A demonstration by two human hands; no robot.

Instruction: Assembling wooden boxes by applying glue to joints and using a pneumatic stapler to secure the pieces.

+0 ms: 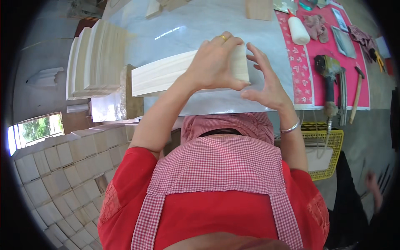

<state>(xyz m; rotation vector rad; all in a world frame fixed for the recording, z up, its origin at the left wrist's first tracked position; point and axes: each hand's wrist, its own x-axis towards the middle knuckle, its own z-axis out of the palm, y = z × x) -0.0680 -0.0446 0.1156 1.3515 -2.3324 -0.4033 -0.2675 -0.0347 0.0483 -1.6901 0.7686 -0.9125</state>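
A long pale wooden board [162, 71] lies crosswise in front of me on the grey-white tabletop [166, 35]. My left hand [213, 62], with a ring on one finger, spans the board near its right end. Its thumb is at the near edge and its fingers reach the far edge, gripping the board. Just beyond that right end is my right hand [270, 81], thumb and fingers spread apart with nothing between them. I cannot tell whether its fingertips touch the board. The left hand covers part of the board.
Stacked boards [100, 58] stand at the left. A pink cloth [300, 75] at right bears an air nail gun [328, 68], a hammer [356, 93], a white glue bottle [297, 30] and rags [315, 27]. Below are a yellow crate [339, 143] and many wooden blocks [62, 179]. Another person's hand [372, 183] shows at lower right.
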